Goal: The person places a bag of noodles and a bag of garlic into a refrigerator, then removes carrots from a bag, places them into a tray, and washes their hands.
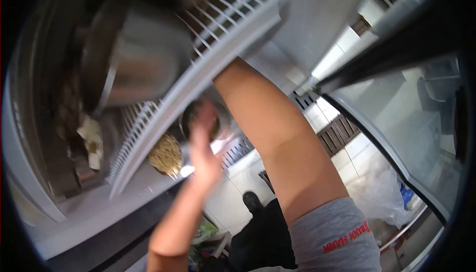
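Blurred by motion, my left hand (204, 145) reaches up with fingers stretched out, in front of a round dark-centred container (186, 119) on the level below a white wire shelf. Close beside that container is a round container of light brown, grainy or shredded food (166, 155). My right arm (267, 123), in a grey short sleeve, extends under the shelf's front edge (198, 81); the shelf hides my right hand. A large metal pot (146, 54) stands on the wire shelf above.
A crumpled whitish piece (91, 140) lies left of the pot. On the right is a glass door (391, 143) with a dark frame. Below it a clear plastic bag (379, 192) sits near the white tiled floor (223, 197). Slatted dark grates (337, 134) are set in the floor.
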Available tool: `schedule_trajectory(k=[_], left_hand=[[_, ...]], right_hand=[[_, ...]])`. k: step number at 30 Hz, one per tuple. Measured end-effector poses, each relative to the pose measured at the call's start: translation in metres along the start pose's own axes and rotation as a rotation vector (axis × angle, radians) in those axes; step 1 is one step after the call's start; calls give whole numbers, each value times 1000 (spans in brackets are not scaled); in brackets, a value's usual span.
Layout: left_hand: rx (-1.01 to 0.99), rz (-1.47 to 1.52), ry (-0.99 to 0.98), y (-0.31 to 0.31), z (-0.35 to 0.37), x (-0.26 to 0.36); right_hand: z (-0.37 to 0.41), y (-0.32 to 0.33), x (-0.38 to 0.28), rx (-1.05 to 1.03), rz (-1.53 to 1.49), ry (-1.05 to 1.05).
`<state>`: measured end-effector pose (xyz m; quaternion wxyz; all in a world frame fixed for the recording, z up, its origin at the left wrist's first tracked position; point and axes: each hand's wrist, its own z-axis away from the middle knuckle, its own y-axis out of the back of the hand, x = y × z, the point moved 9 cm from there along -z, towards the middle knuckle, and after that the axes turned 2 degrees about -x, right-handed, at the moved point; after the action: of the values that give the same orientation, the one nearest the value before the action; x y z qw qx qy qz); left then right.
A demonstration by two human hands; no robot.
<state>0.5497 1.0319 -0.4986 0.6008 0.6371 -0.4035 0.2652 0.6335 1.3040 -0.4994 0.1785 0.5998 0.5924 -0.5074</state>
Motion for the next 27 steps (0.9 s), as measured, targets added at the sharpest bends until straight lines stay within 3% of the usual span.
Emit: schedule_trajectory(k=[1,4,8,13,18,19,20,22,25,27], left_hand=[[-232,-32,93,-11,53,11],[-381,-111,306,3,147,34],[-549,-127,558,36,232,5],[-549,-247,689,76,282,-16],[-517,-221,779,73,303,-16],[-520,-221,780,71,308,-17],[-518,-209,782,70,314,-19],[-511,-197,784,72,328,-26],[-503,-163,758,76,346,-28],[-493,-170,855,85,359,-31]], right_hand=[[-4,-6,12,28,-22,-10],[-7,-12,62,73,-104,-61],[-6,4,91,87,-209,-135],[24,36,18,37,-170,-140],[35,38,13,-39,-295,-296],[46,49,2,172,350,295],[36,45,34,89,-195,-178],[36,51,70,227,-173,-88],[31,58,103,264,-254,-130],[32,74,117,310,-329,-174]])
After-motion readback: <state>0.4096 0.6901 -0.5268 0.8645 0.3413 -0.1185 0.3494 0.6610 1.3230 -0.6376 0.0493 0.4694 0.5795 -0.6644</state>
